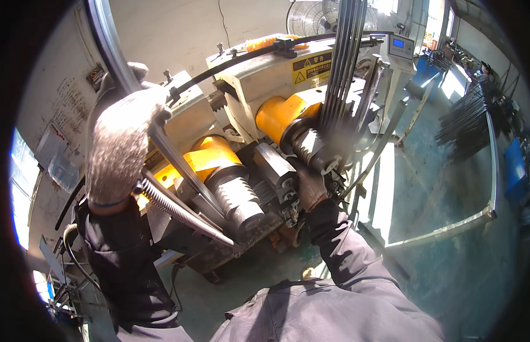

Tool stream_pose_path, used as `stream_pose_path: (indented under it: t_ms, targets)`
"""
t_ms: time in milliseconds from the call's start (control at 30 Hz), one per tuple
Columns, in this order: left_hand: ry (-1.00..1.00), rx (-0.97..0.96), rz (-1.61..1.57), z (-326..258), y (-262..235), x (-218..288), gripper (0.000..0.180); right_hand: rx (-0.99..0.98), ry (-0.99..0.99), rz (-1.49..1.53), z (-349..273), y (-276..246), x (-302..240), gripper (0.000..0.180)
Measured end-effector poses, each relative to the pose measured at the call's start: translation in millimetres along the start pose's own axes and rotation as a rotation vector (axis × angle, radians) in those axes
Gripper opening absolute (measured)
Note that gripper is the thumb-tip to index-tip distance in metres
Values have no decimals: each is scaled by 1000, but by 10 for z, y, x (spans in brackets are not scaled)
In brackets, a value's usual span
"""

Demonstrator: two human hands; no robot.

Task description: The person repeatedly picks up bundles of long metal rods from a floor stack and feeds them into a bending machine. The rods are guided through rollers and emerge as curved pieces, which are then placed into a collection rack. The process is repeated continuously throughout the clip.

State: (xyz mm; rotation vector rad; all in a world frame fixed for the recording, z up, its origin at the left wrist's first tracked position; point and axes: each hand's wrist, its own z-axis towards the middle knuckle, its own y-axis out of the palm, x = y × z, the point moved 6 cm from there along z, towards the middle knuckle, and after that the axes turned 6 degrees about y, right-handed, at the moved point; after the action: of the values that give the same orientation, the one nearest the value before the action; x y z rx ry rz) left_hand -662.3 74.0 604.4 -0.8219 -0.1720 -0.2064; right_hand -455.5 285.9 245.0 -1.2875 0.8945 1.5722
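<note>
1. Two hands are in view, both the person's own, and both sleeves are dark grey.
2. The left hand (pixel 121 145) wears a knitted grey-white glove and is up at nine o'clock, forearm rising steeply from the lower edge, fingers wrapped tight round a curved metal strip (pixel 114 54).
3. There is one such strip in that grip: it sweeps from the top rim at eleven o'clock, through the fist, and runs down toward the picture's middle.
4. The right hand (pixel 313 185) sits just right of centre, arm stretched forward from six o'clock, pressed against the machine's front by the right roller; whether it is clenched on anything I cannot tell, the fingers are blurred and half hidden.
5. Two big grooved steel rollers are on the machine (pixel 265 71), each behind an orange housing: the left roller (pixel 239 196) is at centre, the right roller (pixel 310 145) toward one o'clock.
6. One bundle of thin dark rods (pixel 344 62) stands upright at twelve o'clock, above the right hand.
7. One coiled spring hose (pixel 174 208) slants just below the left wrist.
8. One fan (pixel 310 16) is at the top, one blue-screened control box (pixel 401 45) at one o'clock, and a second rod pile (pixel 464 122) at three o'clock on the green floor.
</note>
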Motion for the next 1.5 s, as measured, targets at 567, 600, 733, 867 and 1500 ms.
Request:
stream_pose_path:
  t_ms: [567, 600, 733, 867, 1500]
  targets:
    - [-145, 42, -253, -57, 46, -362, 30, -34, -140, -218, 30, 7, 123, 36]
    - [-129, 27, -256, -62, 47, -347, 30, -33, -110, -194, 32, 3, 120, 35]
    - [-218, 61, -409, -74, 23, -336, 31, -39, 206, 65, 13, -8, 147, 29]
    - [-118, 11, -221, -48, 21, -208, 31, -38, 189, 51, -8, -2, 49, 30]
    - [-246, 28, -391, -87, 32, -286, 32, -24, 59, -79, 74, -9, 314, 29]
